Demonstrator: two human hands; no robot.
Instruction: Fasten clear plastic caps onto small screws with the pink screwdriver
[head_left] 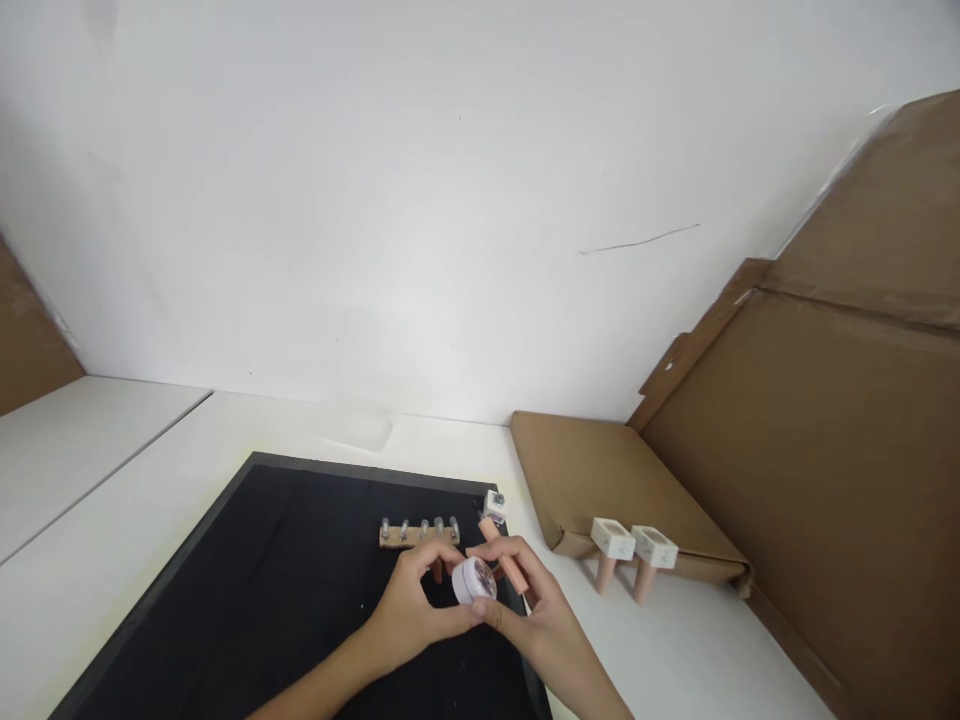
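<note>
Left hand (409,610) and right hand (547,610) grip a small white jar (465,583) above the black mat (300,580); the right also holds a pink stick (513,573). Beyond lies a brown strip (394,538).

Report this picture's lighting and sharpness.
In the head view, the white wall is brightest near its middle, greyer at upper left; also in the head view, the black mat shows little detail, and the print on the jar is too soft to read.

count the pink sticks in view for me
3: one pink stick in the right hand, two upright under white blocks, right of the black mat. Others may be hidden behind that hand.
</note>
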